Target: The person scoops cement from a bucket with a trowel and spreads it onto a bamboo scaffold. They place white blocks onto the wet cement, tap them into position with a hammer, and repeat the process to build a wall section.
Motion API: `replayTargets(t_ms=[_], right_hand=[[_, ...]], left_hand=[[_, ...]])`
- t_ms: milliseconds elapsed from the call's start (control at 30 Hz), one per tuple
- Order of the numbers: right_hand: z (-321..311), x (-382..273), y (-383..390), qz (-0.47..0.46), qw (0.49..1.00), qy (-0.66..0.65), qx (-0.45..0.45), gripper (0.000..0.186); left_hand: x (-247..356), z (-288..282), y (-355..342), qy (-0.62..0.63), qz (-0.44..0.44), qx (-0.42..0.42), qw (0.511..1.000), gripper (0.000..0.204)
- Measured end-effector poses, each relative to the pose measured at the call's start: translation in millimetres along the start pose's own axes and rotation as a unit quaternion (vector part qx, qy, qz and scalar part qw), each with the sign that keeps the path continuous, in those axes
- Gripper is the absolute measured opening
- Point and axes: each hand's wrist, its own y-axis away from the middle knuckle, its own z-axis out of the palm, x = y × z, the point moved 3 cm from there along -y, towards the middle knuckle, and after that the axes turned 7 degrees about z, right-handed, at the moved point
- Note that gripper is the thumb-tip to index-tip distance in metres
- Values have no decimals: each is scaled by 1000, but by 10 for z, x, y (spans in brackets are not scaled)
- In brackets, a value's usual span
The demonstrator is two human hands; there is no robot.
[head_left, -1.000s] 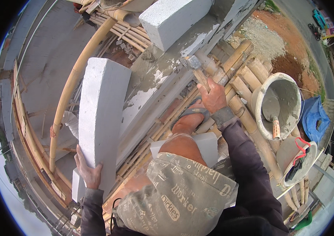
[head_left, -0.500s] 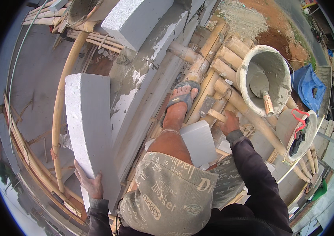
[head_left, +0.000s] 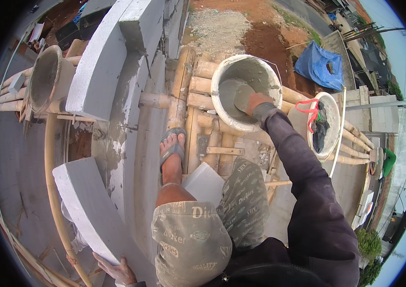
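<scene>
My right hand (head_left: 259, 103) is closed round the handle of a trowel (head_left: 244, 96) inside a pale bucket (head_left: 219, 109). The trowel's rounded, mortar-coated blade sits over the wet grey mortar (head_left: 231, 91). At the lower left, my left hand (head_left: 119, 271) grips the near end of a long white lightweight block (head_left: 85, 203), with its fingers and thumb spread across the edge. The block stands at a slant beside the wall. A hammer (head_left: 225, 150) with a wooden handle lies on the bamboo near my sandalled foot.
Blocks (head_left: 98, 71) are laid along the mortar-smeared wall (head_left: 125, 129). Bamboo poles (head_left: 184, 76) form the platform underfoot. To the right stands a bucket (head_left: 331, 112) with a red strap, below a blue tarp (head_left: 319, 64). Another mortar bucket (head_left: 62, 79) stands left. Someone's hand (head_left: 71, 259) shows beyond the block.
My right hand has left the hammer, moved forward into the mortar bucket and taken hold of the trowel. The view has turned right; my left hand stays on the block.
</scene>
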Motion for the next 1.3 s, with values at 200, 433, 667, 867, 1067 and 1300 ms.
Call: replayTargets(t_ms=[200,433,667,867,1067,1300], right_hand=[[-148,356,-119,-85,988,82,98,17],[-10,361,-123,-99,983,82,134,18],[31,251,130,-195,981,6,8,26],[13,584,52,-73,891,-366,-256,25],[-238,549,456,-147,867,-458,-127,29],[-526,-747,444,-235,816,-506,-155,33]], left_hand=[[147,-75,-19,-54,-26,-55,997,114],[89,-31,-34,-48,36,6,998,107],[46,-9,38,26,-28,-4,999,107],[176,-32,-4,26,-25,9,999,108],[167,-26,9,25,-68,-8,997,109],[156,-9,-11,-22,-43,1,999,106]])
